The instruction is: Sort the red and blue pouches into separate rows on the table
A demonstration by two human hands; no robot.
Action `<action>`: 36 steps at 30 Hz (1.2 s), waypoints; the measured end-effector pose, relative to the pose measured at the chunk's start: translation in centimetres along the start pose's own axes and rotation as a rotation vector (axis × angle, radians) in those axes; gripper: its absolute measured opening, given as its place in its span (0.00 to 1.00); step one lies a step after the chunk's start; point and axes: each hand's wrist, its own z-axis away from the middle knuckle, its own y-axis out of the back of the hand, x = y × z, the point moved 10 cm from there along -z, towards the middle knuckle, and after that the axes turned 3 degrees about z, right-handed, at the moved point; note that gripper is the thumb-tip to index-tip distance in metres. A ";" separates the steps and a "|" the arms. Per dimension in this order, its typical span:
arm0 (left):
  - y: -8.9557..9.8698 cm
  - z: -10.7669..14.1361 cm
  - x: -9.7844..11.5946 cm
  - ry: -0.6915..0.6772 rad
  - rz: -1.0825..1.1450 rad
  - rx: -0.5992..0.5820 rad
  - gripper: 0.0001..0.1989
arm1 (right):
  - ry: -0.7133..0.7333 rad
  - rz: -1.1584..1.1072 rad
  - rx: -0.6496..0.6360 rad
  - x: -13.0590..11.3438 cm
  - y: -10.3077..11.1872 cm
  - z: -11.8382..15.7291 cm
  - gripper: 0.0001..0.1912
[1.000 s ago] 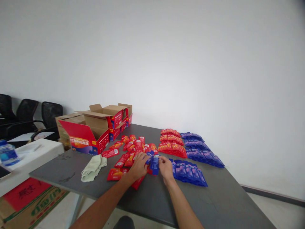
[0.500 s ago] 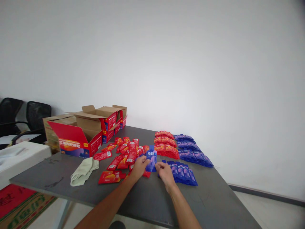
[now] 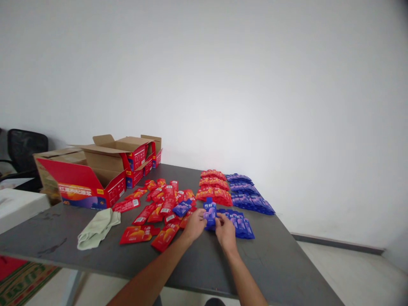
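Note:
Between my two hands stands a blue pouch (image 3: 209, 212), its printed front towards me. My left hand (image 3: 196, 224) pinches its left edge, and my right hand (image 3: 225, 230) closes on its lower right edge. Just beyond, a row of overlapping blue pouches (image 3: 244, 227) lies by my right hand. To the left spreads a loose heap of red pouches (image 3: 168, 199), with a single blue pouch (image 3: 182, 208) on top. Farther back, red pouches (image 3: 214, 193) lie in overlapping rows, beside similar rows of blue pouches (image 3: 250, 199).
Open red cartons (image 3: 113, 191) stand along the left back of the grey table (image 3: 267, 263). A pale green cloth (image 3: 98, 229) lies crumpled near the front left. A white box (image 3: 21, 208) and a black chair (image 3: 28, 144) are at the far left. A white wall rises behind.
My view has turned slightly right. The blue pouch and both hands have shifted right, to the near row of blue pouches. A blue pouch on the red heap now shows clearly.

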 end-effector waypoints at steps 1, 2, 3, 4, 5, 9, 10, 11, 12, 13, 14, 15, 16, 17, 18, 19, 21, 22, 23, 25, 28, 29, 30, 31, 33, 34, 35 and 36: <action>-0.9 -0.1 0.2 -0.024 -0.047 -0.027 0.20 | 0.024 0.063 0.006 0.0 0.3 -0.1 0.20; -1.6 -0.2 0.4 -0.053 -0.104 -0.049 0.19 | 0.051 0.132 0.004 0.0 0.6 -0.1 0.20; -2.3 -0.1 0.9 -0.087 -0.171 -0.063 0.20 | 0.081 0.203 -0.006 -0.1 0.7 0.0 0.21; -2.9 0.0 1.4 -0.127 -0.248 -0.075 0.22 | 0.113 0.271 -0.021 -0.1 0.7 0.1 0.21; -3.5 0.3 2.0 -0.167 -0.329 -0.086 0.24 | 0.146 0.331 -0.035 0.0 0.7 0.2 0.22; -5.9 1.3 2.6 -0.214 -0.641 -0.185 0.28 | 0.222 0.490 -0.042 0.5 1.3 0.7 0.22; -6.4 1.4 2.4 -0.206 -0.703 -0.212 0.28 | 0.223 0.520 -0.037 0.8 1.5 0.8 0.21; -6.8 1.6 2.1 -0.199 -0.755 -0.231 0.28 | 0.221 0.549 -0.033 1.0 1.7 0.9 0.20; -7.1 1.6 1.8 -0.198 -0.795 -0.244 0.28 | 0.218 0.576 -0.032 1.2 1.9 1.0 0.20; -7.3 1.7 1.6 -0.204 -0.825 -0.247 0.28 | 0.213 0.600 -0.031 1.4 2.0 1.1 0.19; -7.5 1.7 1.4 -0.212 -0.846 -0.243 0.28 | 0.207 0.621 -0.031 1.5 2.1 1.2 0.19; -7.6 1.7 1.2 -0.221 -0.863 -0.235 0.29 | 0.201 0.637 -0.029 1.6 2.1 1.3 0.19; -7.7 1.7 1.0 -0.230 -0.876 -0.226 0.29 | 0.196 0.649 -0.027 1.7 2.1 1.4 0.19; -7.7 1.7 0.9 -0.239 -0.886 -0.217 0.30 | 0.194 0.656 -0.025 1.7 2.1 1.5 0.19; -7.7 1.7 0.8 -0.248 -0.895 -0.210 0.30 | 0.195 0.658 -0.025 1.6 2.1 1.6 0.19; -7.7 1.7 0.7 -0.254 -0.905 -0.204 0.30 | 0.195 0.656 -0.028 1.6 2.0 1.7 0.20; -7.6 1.8 0.6 -0.257 -0.922 -0.199 0.30 | 0.194 0.643 -0.041 1.7 1.7 1.8 0.21; -7.6 1.9 0.4 -0.256 -0.927 -0.203 0.30 | 0.193 0.635 -0.045 1.8 1.6 1.8 0.21; -7.7 2.0 0.3 -0.256 -0.930 -0.215 0.29 | 0.192 0.628 -0.045 1.9 1.5 1.8 0.21; -7.9 2.1 0.1 -0.260 -0.932 -0.245 0.29 | 0.190 0.616 -0.039 2.1 1.4 1.8 0.20; -8.2 2.4 0.2 -0.282 -0.952 -0.269 0.28 | 0.184 0.608 -0.033 2.4 1.2 1.8 0.20; -8.3 2.5 0.3 -0.293 -0.965 -0.269 0.28 | 0.180 0.608 -0.035 2.4 1.1 1.8 0.20; -8.4 2.6 0.4 -0.300 -0.981 -0.270 0.27 | 0.175 0.610 -0.036 2.4 1.1 1.8 0.21; -8.4 2.7 0.5 -0.307 -0.998 -0.272 0.27 | 0.171 0.614 -0.040 2.4 1.1 1.8 0.21; -8.4 2.9 0.8 -0.310 -1.030 -0.270 0.27 | 0.160 0.624 -0.044 2.2 1.1 1.9 0.21; -8.3 3.0 0.9 -0.309 -1.042 -0.265 0.27 | 0.157 0.629 -0.046 2.1 1.1 1.9 0.21; -8.2 3.1 1.2 -0.311 -1.052 -0.259 0.28 | 0.156 0.633 -0.044 1.9 1.2 1.9 0.22; -8.0 3.2 1.4 -0.315 -1.060 -0.251 0.28 | 0.158 0.636 -0.041 1.6 1.3 1.9 0.22</action>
